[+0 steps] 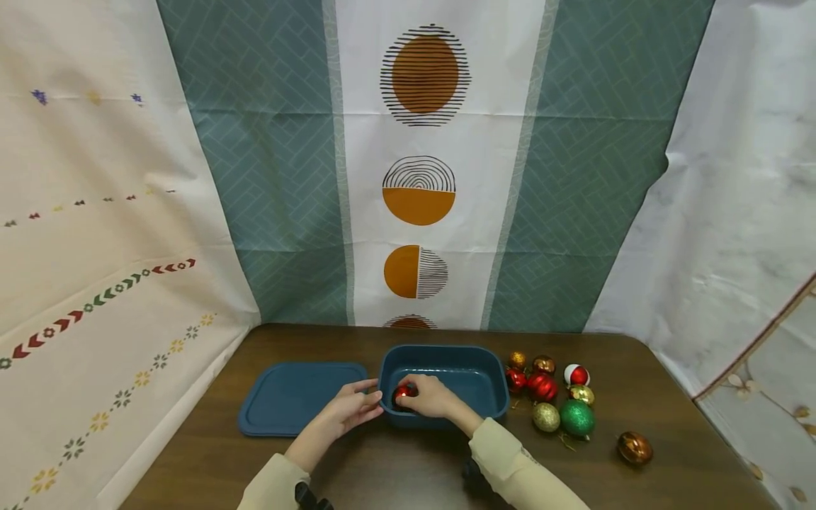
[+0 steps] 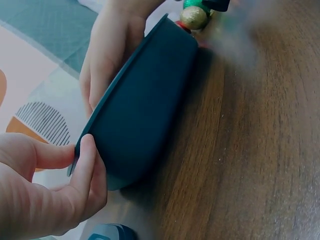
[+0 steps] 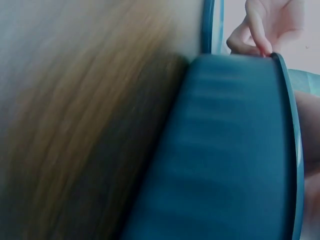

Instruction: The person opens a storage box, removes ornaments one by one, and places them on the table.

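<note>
A blue rectangular container (image 1: 468, 354) stands on the table, its open top facing up. With thumb and fingers my left hand (image 1: 355, 407) pinches the container's left rim, also plain in the left wrist view, where the hand (image 2: 55, 185) grips the edge. My right hand (image 1: 430, 397) reaches inside, at the left end, its fingers around a shiny red Christmas bauble (image 1: 403, 394). In the right wrist view the container's side wall (image 3: 220, 150) hides the bauble and most of that hand.
A flat blue lid (image 1: 299, 400) lies left of the container. Right of it sit several baubles, among them a green one (image 1: 577, 417), a ridged red one (image 1: 542, 387) and a red-and-white one (image 1: 576, 375). A copper bauble (image 1: 634, 448) lies apart, farther right. Patterned cloth hangs behind the table.
</note>
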`<state>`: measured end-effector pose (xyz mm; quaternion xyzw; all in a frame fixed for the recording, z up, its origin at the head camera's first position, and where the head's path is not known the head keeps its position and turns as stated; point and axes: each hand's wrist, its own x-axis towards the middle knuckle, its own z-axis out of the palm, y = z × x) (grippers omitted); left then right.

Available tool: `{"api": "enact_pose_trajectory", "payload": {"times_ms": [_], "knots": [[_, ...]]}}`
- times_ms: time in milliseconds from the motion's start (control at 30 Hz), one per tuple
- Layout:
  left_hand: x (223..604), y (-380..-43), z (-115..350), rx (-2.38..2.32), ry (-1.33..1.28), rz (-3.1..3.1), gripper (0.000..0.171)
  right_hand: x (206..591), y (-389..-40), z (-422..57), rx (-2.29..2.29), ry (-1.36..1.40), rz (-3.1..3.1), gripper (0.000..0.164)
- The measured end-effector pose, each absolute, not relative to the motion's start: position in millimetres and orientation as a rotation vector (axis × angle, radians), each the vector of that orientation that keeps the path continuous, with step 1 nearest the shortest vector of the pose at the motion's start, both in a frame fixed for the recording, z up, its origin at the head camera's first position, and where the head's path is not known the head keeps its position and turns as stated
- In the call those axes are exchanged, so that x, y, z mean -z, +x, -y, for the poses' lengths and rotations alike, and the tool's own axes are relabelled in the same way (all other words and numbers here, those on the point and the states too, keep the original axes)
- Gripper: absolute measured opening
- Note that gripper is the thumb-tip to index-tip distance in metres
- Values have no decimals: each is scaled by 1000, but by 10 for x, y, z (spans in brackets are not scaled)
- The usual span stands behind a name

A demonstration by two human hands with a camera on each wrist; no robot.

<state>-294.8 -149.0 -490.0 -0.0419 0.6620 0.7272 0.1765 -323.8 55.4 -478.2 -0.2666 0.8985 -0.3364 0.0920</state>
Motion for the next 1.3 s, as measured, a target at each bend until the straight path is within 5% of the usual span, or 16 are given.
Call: {"api": "enact_pose_trajectory", "payload": {"times_ms": [1300], "knots": [[4903,-2947,1465,-2080,-163,-1885,56,4515,-3365,-1749,1681,-201,-3036,39]]}}
